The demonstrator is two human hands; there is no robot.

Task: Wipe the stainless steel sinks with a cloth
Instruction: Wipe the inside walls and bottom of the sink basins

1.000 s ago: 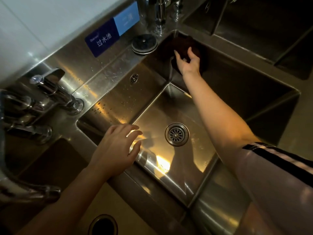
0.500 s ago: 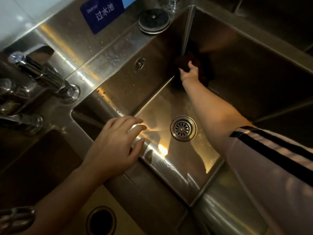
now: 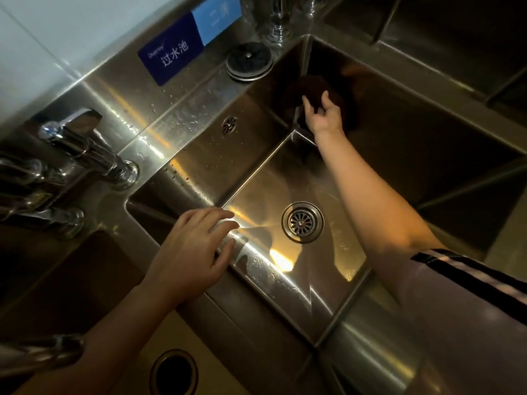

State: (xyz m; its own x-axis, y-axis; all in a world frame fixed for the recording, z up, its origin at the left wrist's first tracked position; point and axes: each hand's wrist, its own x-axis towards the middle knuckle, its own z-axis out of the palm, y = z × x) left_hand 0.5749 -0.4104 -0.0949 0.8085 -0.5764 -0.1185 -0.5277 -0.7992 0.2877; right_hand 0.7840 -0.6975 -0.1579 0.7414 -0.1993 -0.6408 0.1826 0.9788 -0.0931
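Dark cloth (image 3: 309,88) sits bunched in the far corner of the middle sink (image 3: 256,178), pressed vs. the walls where back and right sides meet, just above the floor seam; it's a rounded wad, no clear long axis, edges lost in shadow. Right hand (image 3: 323,115) is on it, fingers spread and bent over the lower part, thumb out to the right, pressing the cloth to the wall; can't tell if they fully clamp it. Arm runs diagonally across the basin from the striped sleeve (image 3: 470,277) at lower right. Sink floor below is open, drain (image 3: 302,222) near centre, well apart from the cloth; walls left and front are bare, w/ water drops along the back ledge. Left hand (image 3: 191,252) rests on the divider rim between this sink and the left one, fingers straight-ish, slightly spread, holding nothing. Stopper (image 3: 249,61) lies on the back ledge near the corner, sign (image 3: 171,57) beside it, tap (image 3: 88,149) at left
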